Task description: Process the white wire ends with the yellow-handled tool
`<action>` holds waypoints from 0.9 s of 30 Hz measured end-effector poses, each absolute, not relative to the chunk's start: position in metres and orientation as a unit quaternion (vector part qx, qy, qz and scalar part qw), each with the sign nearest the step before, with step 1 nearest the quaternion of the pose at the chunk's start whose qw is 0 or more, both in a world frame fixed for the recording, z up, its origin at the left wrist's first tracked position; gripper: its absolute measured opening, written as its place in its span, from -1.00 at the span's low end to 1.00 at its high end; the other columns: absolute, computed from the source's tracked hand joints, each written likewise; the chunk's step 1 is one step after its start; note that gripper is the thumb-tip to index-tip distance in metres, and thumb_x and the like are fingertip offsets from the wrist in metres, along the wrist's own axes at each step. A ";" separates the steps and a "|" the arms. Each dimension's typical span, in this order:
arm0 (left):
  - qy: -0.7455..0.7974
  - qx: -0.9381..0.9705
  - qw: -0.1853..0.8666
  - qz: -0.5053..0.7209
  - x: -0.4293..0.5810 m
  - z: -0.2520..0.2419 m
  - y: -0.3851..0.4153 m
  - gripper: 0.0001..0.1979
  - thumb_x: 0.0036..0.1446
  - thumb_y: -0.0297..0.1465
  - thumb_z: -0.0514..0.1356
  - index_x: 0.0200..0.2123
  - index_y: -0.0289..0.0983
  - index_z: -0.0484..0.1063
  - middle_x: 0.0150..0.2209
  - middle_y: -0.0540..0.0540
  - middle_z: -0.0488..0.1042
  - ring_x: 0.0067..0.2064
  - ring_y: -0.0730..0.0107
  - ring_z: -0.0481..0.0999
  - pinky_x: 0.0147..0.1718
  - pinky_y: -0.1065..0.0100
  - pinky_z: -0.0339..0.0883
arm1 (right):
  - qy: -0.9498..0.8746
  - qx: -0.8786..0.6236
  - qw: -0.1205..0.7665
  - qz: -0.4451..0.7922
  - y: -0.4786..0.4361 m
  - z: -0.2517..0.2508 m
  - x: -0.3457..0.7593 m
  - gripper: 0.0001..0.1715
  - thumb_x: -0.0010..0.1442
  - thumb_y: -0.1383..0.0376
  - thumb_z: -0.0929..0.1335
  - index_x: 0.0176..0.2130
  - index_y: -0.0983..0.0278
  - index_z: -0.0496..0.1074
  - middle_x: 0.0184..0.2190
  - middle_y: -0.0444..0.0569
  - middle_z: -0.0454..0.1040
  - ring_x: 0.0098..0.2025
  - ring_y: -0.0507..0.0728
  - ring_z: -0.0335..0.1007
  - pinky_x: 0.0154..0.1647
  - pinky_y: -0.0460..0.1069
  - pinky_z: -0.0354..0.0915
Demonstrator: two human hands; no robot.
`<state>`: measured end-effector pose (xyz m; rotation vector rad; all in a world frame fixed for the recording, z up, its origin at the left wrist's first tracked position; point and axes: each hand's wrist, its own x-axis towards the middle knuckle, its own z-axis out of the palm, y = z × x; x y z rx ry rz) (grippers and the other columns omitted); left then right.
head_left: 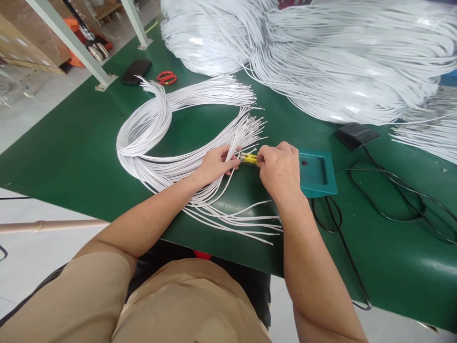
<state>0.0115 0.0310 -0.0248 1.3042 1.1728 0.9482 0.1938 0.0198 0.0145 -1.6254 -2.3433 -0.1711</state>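
Observation:
My left hand (216, 163) is closed in a pinch on the end of a thin white wire from the looped bundle of white wires (150, 138) lying on the green table (71, 147). My right hand (280, 169) is closed around a small yellow tool (249, 158), whose tip meets the wire end between the two hands. Several loose cut wires (246, 221) lie under my forearms near the table's front edge. A teal box (316, 174) sits just to the right of my right hand.
A large heap of white wire (339, 62) fills the back of the table. A black pedal-like block (357, 135) with black cables (392, 200) lies at the right. Red scissors (166, 77) and a black phone (136, 71) lie at the back left. Grey frame legs (71, 43) stand beyond.

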 end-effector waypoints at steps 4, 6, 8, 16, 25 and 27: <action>0.505 0.572 0.519 0.384 0.010 -0.032 0.033 -0.51 -0.03 -0.42 0.29 0.04 -0.30 0.47 -0.39 -0.01 0.49 -0.39 0.44 0.52 -0.57 0.52 0.37 | -0.809 -0.565 0.152 -0.063 0.021 0.012 0.194 -0.71 0.06 0.54 0.22 -0.41 0.26 0.45 -0.50 0.07 0.47 -0.23 0.28 0.25 -0.10 0.16 0.17; 0.505 0.580 0.516 0.377 0.010 -0.034 0.034 -0.52 -0.03 -0.41 0.30 0.03 -0.28 0.48 -0.40 -0.01 0.50 -0.39 0.43 0.53 -0.56 0.51 0.38 | -0.807 -0.567 0.152 -0.061 0.021 0.012 0.193 -0.71 0.07 0.53 0.22 -0.41 0.26 0.46 -0.51 0.07 0.46 -0.24 0.28 0.26 -0.10 0.17 0.19; 0.503 0.582 0.519 0.374 0.010 -0.033 0.033 -0.52 -0.04 -0.41 0.30 0.03 -0.28 0.48 -0.41 -0.01 0.50 -0.39 0.42 0.54 -0.56 0.50 0.38 | -0.808 -0.565 0.157 -0.059 0.020 0.013 0.194 -0.74 0.10 0.50 0.24 -0.40 0.26 0.47 -0.51 0.07 0.45 -0.24 0.27 0.27 -0.07 0.20 0.21; 0.502 0.551 0.561 0.358 0.009 -0.020 0.031 -0.53 0.00 -0.43 0.31 0.03 -0.35 0.44 -0.37 -0.06 0.53 -0.35 0.41 0.57 -0.45 0.46 0.44 | -0.704 -0.664 0.197 -0.157 0.015 0.012 0.210 -0.67 0.31 0.33 0.21 -0.04 0.37 0.45 0.05 0.31 0.45 0.16 0.42 0.20 0.24 0.53 -0.17; 0.463 0.530 0.571 0.423 -0.002 -0.017 0.029 -0.56 -0.04 -0.37 0.37 -0.04 -0.28 0.45 -0.24 -0.06 0.50 -0.38 0.51 0.51 -0.49 0.51 0.32 | -0.747 -0.614 0.247 -0.064 0.012 0.022 0.201 -0.70 0.31 0.30 0.24 -0.08 0.32 0.50 -0.04 0.21 0.52 0.03 0.34 0.31 0.12 0.30 0.14; 0.438 0.526 0.576 0.448 -0.002 -0.017 0.029 -0.56 -0.07 -0.37 0.39 -0.07 -0.28 0.45 -0.19 -0.07 0.49 -0.38 0.55 0.48 -0.48 0.52 0.31 | -0.800 -0.533 0.275 0.022 0.006 0.029 0.188 -0.70 0.34 0.27 0.23 -0.16 0.28 0.53 -0.16 0.12 0.56 -0.08 0.26 0.36 -0.01 0.14 0.26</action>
